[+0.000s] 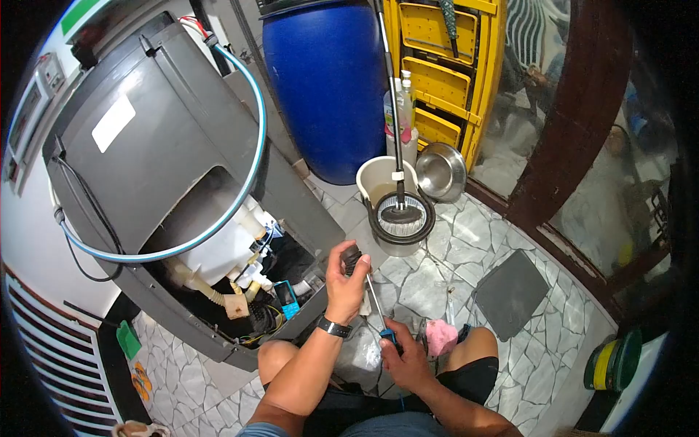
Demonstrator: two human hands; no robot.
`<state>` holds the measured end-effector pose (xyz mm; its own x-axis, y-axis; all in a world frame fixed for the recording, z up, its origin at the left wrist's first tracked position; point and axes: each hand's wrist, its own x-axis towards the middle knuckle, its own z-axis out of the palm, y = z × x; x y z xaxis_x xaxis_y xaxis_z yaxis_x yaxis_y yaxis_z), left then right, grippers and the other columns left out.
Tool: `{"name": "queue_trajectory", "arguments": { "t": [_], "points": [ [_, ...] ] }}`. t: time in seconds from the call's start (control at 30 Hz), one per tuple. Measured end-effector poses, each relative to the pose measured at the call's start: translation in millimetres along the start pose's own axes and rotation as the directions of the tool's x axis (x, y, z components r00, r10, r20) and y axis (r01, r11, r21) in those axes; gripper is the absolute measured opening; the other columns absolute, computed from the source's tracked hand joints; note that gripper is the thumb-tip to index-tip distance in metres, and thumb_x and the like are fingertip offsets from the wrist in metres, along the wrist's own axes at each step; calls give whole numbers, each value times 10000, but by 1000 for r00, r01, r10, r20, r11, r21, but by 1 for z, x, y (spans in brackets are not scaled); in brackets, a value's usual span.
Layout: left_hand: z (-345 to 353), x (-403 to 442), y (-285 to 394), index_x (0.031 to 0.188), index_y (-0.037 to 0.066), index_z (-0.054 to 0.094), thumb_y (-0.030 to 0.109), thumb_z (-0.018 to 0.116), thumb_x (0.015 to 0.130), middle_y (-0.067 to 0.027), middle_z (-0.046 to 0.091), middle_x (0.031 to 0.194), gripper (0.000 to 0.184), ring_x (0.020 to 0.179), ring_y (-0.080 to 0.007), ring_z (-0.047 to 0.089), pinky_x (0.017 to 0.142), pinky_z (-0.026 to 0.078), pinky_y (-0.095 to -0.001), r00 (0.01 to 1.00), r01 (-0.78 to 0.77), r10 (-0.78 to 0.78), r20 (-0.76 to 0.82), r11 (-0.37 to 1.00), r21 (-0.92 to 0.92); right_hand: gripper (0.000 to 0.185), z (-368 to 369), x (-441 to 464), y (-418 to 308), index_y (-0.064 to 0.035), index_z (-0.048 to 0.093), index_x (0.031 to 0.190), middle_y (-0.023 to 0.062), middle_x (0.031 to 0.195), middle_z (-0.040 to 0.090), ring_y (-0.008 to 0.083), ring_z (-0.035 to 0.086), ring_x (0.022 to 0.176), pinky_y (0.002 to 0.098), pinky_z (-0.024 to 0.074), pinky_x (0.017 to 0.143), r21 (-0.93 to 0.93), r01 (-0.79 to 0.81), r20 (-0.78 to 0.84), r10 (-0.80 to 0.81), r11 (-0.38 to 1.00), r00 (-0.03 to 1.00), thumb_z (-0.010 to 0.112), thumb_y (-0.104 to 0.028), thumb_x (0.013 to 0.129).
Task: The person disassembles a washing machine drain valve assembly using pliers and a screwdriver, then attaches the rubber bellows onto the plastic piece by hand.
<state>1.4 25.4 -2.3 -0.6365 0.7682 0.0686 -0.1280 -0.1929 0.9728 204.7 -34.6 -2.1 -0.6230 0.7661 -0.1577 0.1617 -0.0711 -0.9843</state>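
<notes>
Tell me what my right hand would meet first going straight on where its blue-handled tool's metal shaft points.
Your right hand would probably first meet your left hand, around the small dark ribbed part it holds; depth is unclear.

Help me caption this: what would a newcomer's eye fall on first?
Probably the big blue barrel at top centre, with the yellow step ladder to its right. Then the grey machine at left, its lower side open. Below centre, the right hand grips what looks like a screwdriver.
</notes>
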Motion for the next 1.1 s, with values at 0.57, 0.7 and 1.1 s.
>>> {"name": "queue_trajectory", "arguments": {
  "t": [0.57,0.7,1.1],
  "points": [
    [7,-2,-1,1342,80,564,104,749,967,-24,611,1066,419,885,-88,585,705,499,-238,985,-114,108,-134,993,-31,424,48,-15,-24,-156,345,1542,116,906,578,180,568,675,370,509,608,727,-207,165,126,654,978,448,-196,1132],
    [4,-4,-3,1332,75,553,18,743,928,-12,591,1046,451,843,-78,563,699,492,-240,992,-81,81,-91,997,2,442,48,-21,-36,-129,363,1521,108,890,561,159,567,652,329,504,560,813,-225,178,139,537,974,498,-257,1119],
    [6,-6,-7,1324,97,549,-54,664,877,-7,569,1015,486,801,-76,553,661,481,-241,996,-77,78,-37,996,43,438,45,-28,-46,-196,407,1498,106,923,550,198,565,711,370,487,618,946,-323,318,91,43,944,535,-333,1102]
  ]
}}
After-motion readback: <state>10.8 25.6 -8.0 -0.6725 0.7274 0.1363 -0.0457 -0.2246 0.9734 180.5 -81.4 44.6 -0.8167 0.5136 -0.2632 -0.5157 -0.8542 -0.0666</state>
